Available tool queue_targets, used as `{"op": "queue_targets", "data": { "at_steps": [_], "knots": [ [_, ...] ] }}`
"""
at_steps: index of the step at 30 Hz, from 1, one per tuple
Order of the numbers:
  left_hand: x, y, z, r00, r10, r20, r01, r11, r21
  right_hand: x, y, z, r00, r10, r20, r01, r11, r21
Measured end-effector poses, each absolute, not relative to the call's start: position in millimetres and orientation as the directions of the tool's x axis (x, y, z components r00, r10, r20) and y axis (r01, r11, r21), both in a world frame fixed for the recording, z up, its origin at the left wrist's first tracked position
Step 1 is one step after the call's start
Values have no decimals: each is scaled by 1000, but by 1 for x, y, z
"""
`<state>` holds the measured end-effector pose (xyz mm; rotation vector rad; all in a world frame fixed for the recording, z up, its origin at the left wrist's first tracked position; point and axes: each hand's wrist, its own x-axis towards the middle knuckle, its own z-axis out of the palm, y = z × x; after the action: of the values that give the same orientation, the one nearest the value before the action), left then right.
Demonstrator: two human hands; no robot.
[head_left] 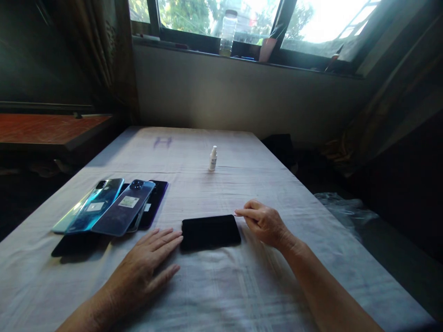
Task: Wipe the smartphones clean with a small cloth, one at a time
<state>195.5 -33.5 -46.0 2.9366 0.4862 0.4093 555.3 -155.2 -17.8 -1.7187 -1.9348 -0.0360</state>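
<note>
A smartphone (pixel 211 232) lies flat on the cloth-covered table between my hands, its dark screen facing up. My left hand (pixel 148 258) rests palm down with the fingers stretched out, the fingertips at the phone's left edge. At the phone's upper right corner is my right hand (pixel 262 222), its fingers curled and the index finger and thumb drawn together. Whatever they may pinch is too small to make out. Left of the phone, several other phones (pixel 119 210) lie overlapping in a loose pile, some with their backs up and paper labels on them.
A small white spray bottle (pixel 212 159) stands upright farther back on the white tablecloth (pixel 187 152). Clear plastic wrapping (pixel 346 210) lies beyond the table's right edge. On the window sill stand a clear jar (pixel 228 34) and a pinkish cup (pixel 267 49). A reddish-brown surface (pixel 48 128) is at the left.
</note>
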Motion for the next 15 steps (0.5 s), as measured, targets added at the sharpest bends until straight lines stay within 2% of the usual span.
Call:
{"op": "queue_targets", "data": {
  "at_steps": [7,13,15],
  "knots": [
    [194,-31,-46,909,337,244,292,-934,205,545,-151,-24,-44,944,327,932,157,-327],
    [192,-31,-44,906,346,242,298,-930,215,551,-165,-13,-92,972,218,851,190,-489],
    [192,-30,-44,907,348,236,302,-930,211,551,-166,-13,-98,974,204,841,191,-506]
  ]
}}
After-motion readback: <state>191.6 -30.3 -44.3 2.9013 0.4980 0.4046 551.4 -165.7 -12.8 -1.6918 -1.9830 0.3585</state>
